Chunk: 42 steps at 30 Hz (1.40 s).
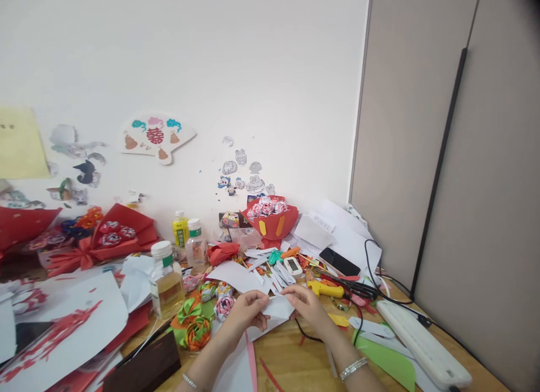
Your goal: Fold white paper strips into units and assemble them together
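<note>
A person holds a folded piece of white paper (pixel 279 307) in both hands over a crowded wooden desk (pixel 291 363). The left hand (pixel 250 310) pinches the paper's 9 o'clock side between thumb and curled fingers; the right hand (pixel 307 306) grips its corner at 1 o'clock with the fingertips. A silver bracelet (pixel 353 368) circles the right wrist.

Clockwise around the paper, a red-wrapped bouquet (pixel 274 230) stands at 12 o'clock by the wall (pixel 295 71), with a small timer (pixel 292 266) at 1 o'clock and a dark-screened phone (pixel 340 261) at 2. A yellow glue gun (pixel 329 289) lies near the right hand, between 2 and 3. A white power strip (pixel 422 342) stretches between 3 and 4, beside a green sheet (pixel 388 361) at 4. A red strip (pixel 270 374) lies at 6, an orange-and-green flower (pixel 198 331) between 8 and 9, and a pink flower (pixel 224 306) at 9, just beside the left hand.
</note>
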Available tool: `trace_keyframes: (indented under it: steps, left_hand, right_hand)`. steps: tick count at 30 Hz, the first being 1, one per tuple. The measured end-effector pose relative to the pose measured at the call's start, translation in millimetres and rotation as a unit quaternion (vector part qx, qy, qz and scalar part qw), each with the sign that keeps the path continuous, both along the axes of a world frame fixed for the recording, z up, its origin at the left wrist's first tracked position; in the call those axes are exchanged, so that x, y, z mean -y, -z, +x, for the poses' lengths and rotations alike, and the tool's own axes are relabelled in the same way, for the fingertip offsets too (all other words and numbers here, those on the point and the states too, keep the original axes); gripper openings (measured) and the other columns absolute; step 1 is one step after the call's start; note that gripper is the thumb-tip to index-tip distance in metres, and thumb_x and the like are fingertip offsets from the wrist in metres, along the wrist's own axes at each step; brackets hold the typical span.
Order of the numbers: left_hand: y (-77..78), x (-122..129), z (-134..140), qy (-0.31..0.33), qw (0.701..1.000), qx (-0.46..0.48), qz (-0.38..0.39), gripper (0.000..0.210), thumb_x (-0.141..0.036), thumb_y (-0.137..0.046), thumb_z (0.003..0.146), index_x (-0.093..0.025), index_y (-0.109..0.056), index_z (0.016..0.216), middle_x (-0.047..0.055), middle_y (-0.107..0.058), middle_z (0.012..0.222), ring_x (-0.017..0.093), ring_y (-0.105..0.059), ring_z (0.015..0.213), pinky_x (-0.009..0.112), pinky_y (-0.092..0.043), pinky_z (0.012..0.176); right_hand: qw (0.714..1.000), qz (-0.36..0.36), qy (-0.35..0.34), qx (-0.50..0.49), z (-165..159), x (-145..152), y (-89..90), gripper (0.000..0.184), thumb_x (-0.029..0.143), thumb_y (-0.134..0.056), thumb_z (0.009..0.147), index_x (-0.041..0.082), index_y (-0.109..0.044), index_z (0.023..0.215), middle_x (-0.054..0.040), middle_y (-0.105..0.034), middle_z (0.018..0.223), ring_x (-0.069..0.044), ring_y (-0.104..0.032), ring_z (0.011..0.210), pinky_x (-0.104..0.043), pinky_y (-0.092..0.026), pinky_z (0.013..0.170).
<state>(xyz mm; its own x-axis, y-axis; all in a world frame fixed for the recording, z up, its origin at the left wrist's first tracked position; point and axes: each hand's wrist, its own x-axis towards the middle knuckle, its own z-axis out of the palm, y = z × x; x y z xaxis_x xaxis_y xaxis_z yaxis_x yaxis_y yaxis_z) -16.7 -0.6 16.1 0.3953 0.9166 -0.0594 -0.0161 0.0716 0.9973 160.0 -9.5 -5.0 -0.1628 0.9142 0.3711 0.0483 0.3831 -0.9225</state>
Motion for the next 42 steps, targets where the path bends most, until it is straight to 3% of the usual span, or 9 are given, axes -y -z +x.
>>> trace_keyframes:
  steps: [6, 17, 25, 29, 37, 39, 42]
  left_hand:
    - [3.3, -3.4, -1.1, 0.014, 0.999, -0.027, 0.029, 0.04, -0.05, -0.061, 0.059, -0.015, -0.048, 0.072, -0.003, -0.059, 0.046, 0.01, -0.054, 0.035, 0.02, -0.039, 0.041]
    - [7.1, -6.3, -3.1, 0.029, 0.999, -0.018, 0.022, 0.039, -0.051, -0.06, 0.059, -0.015, -0.048, 0.069, 0.0, -0.061, 0.048, 0.01, -0.053, 0.035, 0.02, -0.039, 0.039]
    - [7.3, -5.0, 0.0, 0.023, 0.998, -0.034, 0.04, 0.038, -0.051, -0.057, 0.06, -0.015, -0.048, 0.066, 0.0, -0.061, 0.046, 0.011, -0.053, 0.034, 0.019, -0.038, 0.036]
    - [11.7, -1.4, 6.7, 0.017, 0.996, -0.071, 0.059, 0.038, -0.053, -0.056, 0.06, -0.015, -0.048, 0.064, -0.003, -0.057, 0.042, 0.011, -0.052, 0.032, 0.018, -0.035, 0.034]
    - [8.4, 4.6, 8.3, 0.048, 0.991, -0.109, 0.065, 0.037, -0.054, -0.05, 0.063, -0.016, -0.047, 0.064, -0.004, -0.053, 0.04, 0.012, -0.053, 0.035, 0.019, -0.036, 0.036]
    - [7.1, 5.3, 7.6, 0.042, 0.987, -0.127, 0.086, 0.036, -0.052, -0.048, 0.065, -0.016, -0.048, 0.065, -0.004, -0.052, 0.04, 0.012, -0.053, 0.036, 0.02, -0.037, 0.037]
    - [7.9, 4.7, 6.6, 0.005, 0.968, -0.175, 0.181, 0.03, -0.045, -0.049, 0.067, -0.015, -0.052, 0.064, -0.004, -0.052, 0.045, 0.012, -0.054, 0.04, 0.019, -0.037, 0.04]
  right_hand:
    - [0.997, -0.01, -0.013, 0.08, -0.1, -3.5, 5.9, 0.036, 0.046, -0.045, 0.077, 0.014, -0.06, 0.069, -0.0008, -0.053, 0.06, -0.011, -0.049, 0.051, -0.02, -0.038, 0.044]
    - [0.996, -0.061, -0.068, -0.003, -0.7, -7.4, 9.5, 0.027, 0.042, -0.054, 0.072, 0.015, -0.056, 0.073, 0.0014, -0.053, 0.06, -0.01, -0.049, 0.046, -0.02, -0.037, 0.043]
    - [0.998, -0.018, -0.044, 0.039, 0.8, -5.9, 5.9, 0.023, 0.037, -0.052, 0.074, 0.015, -0.055, 0.069, 0.003, -0.049, 0.057, -0.01, -0.045, 0.051, -0.019, -0.034, 0.046]
    - [0.992, 0.022, -0.039, 0.115, -0.9, -2.0, 4.7, 0.02, 0.033, -0.052, 0.074, 0.015, -0.057, 0.067, 0.0024, -0.049, 0.06, -0.01, -0.044, 0.057, -0.019, -0.033, 0.051]
    - [0.979, 0.036, -0.026, 0.198, -4.8, 0.4, 4.9, 0.024, 0.027, -0.05, 0.075, 0.014, -0.051, 0.055, 0.0051, -0.039, 0.052, -0.007, -0.036, 0.051, -0.017, -0.025, 0.046]
    - [0.978, 0.039, -0.023, 0.203, -5.7, 0.2, 4.7, 0.024, 0.026, -0.049, 0.075, 0.014, -0.049, 0.054, 0.0054, -0.038, 0.051, -0.007, -0.035, 0.05, -0.017, -0.024, 0.046]
    - [0.977, 0.045, -0.018, 0.205, -7.8, 1.1, 4.2, 0.024, 0.026, -0.049, 0.075, 0.014, -0.048, 0.055, 0.0053, -0.038, 0.052, -0.007, -0.036, 0.051, -0.017, -0.024, 0.046]
